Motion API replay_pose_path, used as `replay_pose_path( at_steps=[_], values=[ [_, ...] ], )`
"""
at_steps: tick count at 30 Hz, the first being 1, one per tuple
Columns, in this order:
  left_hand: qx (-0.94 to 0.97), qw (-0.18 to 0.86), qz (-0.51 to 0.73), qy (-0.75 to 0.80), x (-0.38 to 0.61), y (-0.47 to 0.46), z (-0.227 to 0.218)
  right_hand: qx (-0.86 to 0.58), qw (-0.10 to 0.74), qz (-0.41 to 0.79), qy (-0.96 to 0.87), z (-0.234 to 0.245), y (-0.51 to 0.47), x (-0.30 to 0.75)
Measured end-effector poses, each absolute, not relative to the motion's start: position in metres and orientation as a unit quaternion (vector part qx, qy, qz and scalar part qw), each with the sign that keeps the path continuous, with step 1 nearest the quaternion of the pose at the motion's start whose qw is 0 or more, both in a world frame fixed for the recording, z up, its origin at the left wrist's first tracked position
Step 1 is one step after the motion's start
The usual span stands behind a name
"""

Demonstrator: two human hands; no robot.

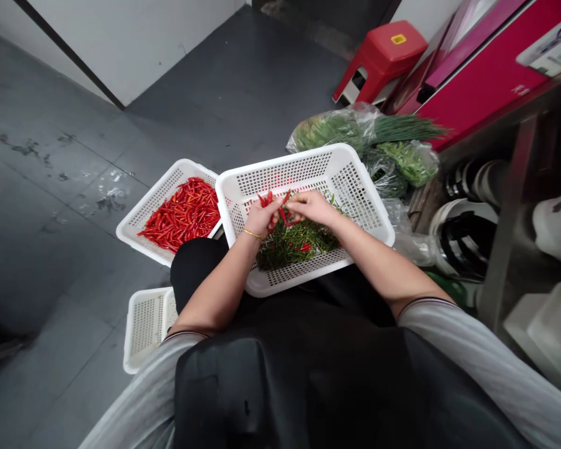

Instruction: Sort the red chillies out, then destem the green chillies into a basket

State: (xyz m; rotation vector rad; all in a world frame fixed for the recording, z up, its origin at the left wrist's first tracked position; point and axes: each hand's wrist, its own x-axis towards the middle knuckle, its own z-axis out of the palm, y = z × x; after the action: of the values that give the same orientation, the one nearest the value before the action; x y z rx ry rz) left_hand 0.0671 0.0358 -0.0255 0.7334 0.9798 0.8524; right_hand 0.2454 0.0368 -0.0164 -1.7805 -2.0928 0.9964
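Two hands meet over white basket (355, 187) on my lap; left hand (260, 217) fingers clenched around small bunch of red chillies (280, 211); right hand (314, 207) fingers pinching at same bunch, touching left hand; green stems (294, 244) heaped in basket below them; second basket (140, 218) on floor just left, filled with red chillies; third basket (144, 324) near left elbow; bagged greens (355, 128) beyond; red stool (383, 53) further back.

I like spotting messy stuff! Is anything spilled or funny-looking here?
Yes: wet-looking splotches and smears mark the grey floor left of the basket of red chillies. Otherwise nothing stands out: both hands hold red chillies over the white basket of green stems.
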Motion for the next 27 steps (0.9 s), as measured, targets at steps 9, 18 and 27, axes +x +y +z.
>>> replay_pose_path(
  at_steps=[9, 18, 27],
  values=[
    [0.268, 0.81, 0.364, 0.373, 0.043, 0.044, -0.026, -0.55, -0.184, 0.183, -0.794, -0.058, 0.036, 0.268],
    [0.374, 0.762, 0.333, 0.411, 0.069, 0.029, -0.025, -0.604, 0.224, 0.42, -0.64, -0.008, 0.009, 0.259],
    [0.321, 0.794, 0.324, 0.401, 0.05, 0.035, -0.02, -0.63, -0.022, 0.207, -0.748, -0.031, 0.061, 0.254]
  ],
)
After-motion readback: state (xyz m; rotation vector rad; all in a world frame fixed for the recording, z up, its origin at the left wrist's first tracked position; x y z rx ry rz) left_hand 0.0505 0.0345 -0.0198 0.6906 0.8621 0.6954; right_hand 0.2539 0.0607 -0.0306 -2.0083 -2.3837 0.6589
